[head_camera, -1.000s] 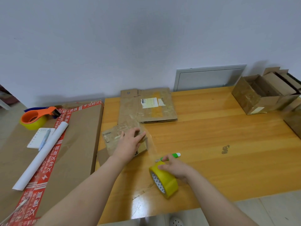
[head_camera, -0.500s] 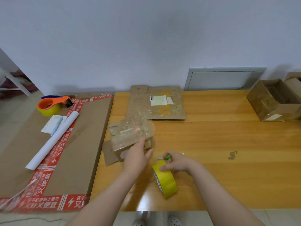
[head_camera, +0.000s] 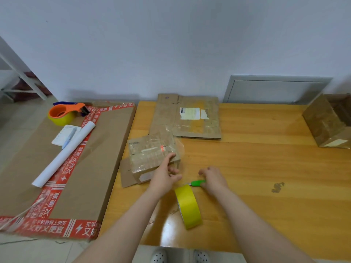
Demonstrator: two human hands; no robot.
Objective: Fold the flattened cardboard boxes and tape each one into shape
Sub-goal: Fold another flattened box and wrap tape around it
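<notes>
- Small folded box (head_camera: 152, 154): brown cardboard, wrapped in glossy clear tape, with a pale strip and a red mark on its top face. It sits on the wooden table (head_camera: 256, 168) near the left edge, in front of you.
- Orientation: the long axis runs left to right, with the right end slightly farther from you. One loose flap (head_camera: 126, 174) lies flat on the table at the near left end.
- Your left hand (head_camera: 164, 176): the fingers are nearly straight and rest on the box's near right corner, covering it. The thumb stretches right, clear of the cardboard.
- Your right hand (head_camera: 213, 177): the fingers curl around the green cutter (head_camera: 197, 182), whose rear end is hidden beneath the palm.
- Yellow tape roll (head_camera: 188, 205): it stands on edge just near both hands, touched by neither.
- A clear film beside the box's right end is hard to make out.
- Flattened boxes (head_camera: 190, 118): stacked at the table's far edge, with a white label on top.
- Assembled box (head_camera: 322, 122): far right, cut off by the frame.
</notes>
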